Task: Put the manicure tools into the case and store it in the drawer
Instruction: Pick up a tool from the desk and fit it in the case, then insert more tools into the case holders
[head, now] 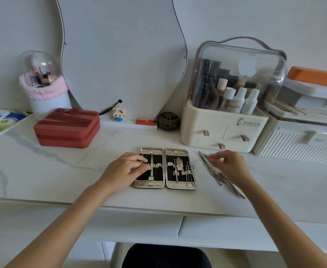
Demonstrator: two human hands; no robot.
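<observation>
Two hands are at work on the white marble counter (65,167), near its front edge. My left hand (128,169) rests on the left half of the open manicure case (165,168), fingers curled down onto the elastic band, steadying it rather than holding anything that I can make out. My right hand (229,167) reaches into the loose manicure tools (213,171), a heap of slim metal pieces just right of the case; its fingertips pinch at one, though blur hides the exact grip. The case lies flat: one long tool is strapped in the left half, several thin ones in the right. I judge the filling step is under way. Next I must lift one tool clear and slide it under a free strap. The drawer (141,223) below the front edge is closed. Behind stand a red zip box (67,128) and a clear-lidded cosmetics organiser (230,97) holding bottles.
</observation>
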